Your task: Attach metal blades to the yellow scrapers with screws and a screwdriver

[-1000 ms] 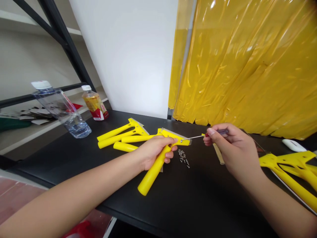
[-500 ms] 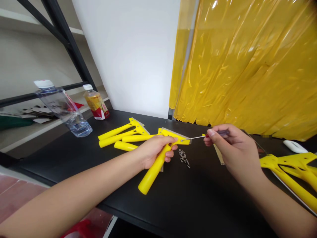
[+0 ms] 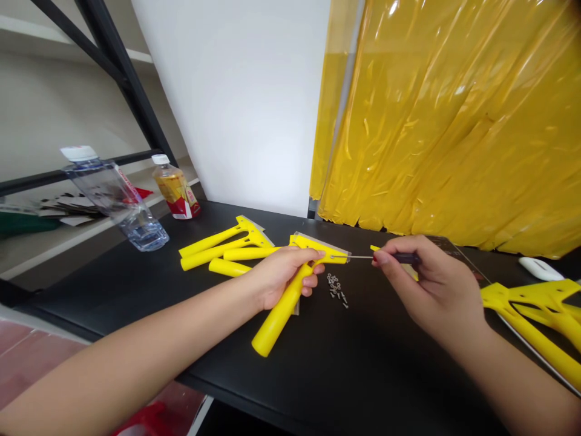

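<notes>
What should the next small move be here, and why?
Probably a slight turn of the slim dark-handled metal screwdriver by the right hand: its tip appears to sit at a small metal screw on the head of the yellow plastic scraper, which the left hand grips.

A person's bare left forearm (image 3: 149,357) reaches over the counter (image 3: 363,375) from its near left side, wrist nearly straight. The left hand (image 3: 285,269) is closed over the counter's middle, thumb laid along the top, fingers (image 3: 310,282) curled underneath. The right forearm (image 3: 512,369) enters from the counter's near right, its right hand (image 3: 438,281) closed in a pinch, index finger bent.
</notes>
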### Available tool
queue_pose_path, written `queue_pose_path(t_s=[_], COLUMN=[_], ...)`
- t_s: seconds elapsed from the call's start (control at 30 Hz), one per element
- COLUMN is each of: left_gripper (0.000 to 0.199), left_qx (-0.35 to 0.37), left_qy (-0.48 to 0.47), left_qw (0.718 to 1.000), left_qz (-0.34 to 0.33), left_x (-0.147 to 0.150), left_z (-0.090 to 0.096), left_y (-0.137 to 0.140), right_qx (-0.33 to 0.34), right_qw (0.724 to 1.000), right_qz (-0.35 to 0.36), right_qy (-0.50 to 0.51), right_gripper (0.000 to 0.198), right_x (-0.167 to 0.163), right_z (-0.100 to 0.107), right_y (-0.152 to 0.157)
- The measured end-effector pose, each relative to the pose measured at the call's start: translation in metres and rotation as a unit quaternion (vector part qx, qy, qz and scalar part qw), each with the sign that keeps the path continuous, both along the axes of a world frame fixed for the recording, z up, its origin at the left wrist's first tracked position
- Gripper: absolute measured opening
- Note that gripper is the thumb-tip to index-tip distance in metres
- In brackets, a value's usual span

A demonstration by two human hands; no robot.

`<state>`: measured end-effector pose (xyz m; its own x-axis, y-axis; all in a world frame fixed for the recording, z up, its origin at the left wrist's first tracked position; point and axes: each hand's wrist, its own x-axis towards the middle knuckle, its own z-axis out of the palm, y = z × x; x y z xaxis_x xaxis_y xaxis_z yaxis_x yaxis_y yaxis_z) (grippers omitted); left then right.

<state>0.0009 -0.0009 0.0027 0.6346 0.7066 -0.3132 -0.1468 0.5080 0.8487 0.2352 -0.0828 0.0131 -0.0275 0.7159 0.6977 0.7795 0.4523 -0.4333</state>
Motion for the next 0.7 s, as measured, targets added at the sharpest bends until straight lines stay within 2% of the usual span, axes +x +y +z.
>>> queue_pose_path(t_s=[0.1, 0.23, 0.3, 0.4, 0.57, 0.7], left_gripper=[0.024, 0.036, 0.039, 0.037, 0.036, 0.038], left_qx=[0.049, 0.150, 0.191, 0.214, 0.228, 0.254], left_qy=[0.016, 0.067, 0.093, 0.109, 0.110, 0.134], left_qw=[0.999, 0.986, 0.977, 0.970, 0.964, 0.953], left_qz=[0.008, 0.016, 0.025, 0.049, 0.080, 0.097], left_x=[0.001, 0.000, 0.000, 0.000, 0.001, 0.001], left_z=[0.001, 0.003, 0.003, 0.004, 0.006, 0.007], left_y=[-0.002, -0.004, -0.005, -0.006, -0.007, -0.007], right_qx=[0.027, 0.065, 0.070, 0.060, 0.078, 0.067], right_qw=[0.998, 0.992, 0.987, 0.979, 0.962, 0.957], right_qz=[0.007, 0.017, 0.033, 0.047, -0.066, -0.088], right_qy=[-0.047, -0.106, -0.139, -0.189, -0.252, -0.267], right_gripper=[0.004, 0.004, 0.005, 0.004, 0.011, 0.014], right_x=[0.000, -0.001, -0.004, -0.010, -0.020, -0.025], right_z=[0.002, 0.007, 0.011, 0.017, 0.018, 0.016], right_y=[0.000, -0.003, -0.006, -0.012, -0.018, -0.019])
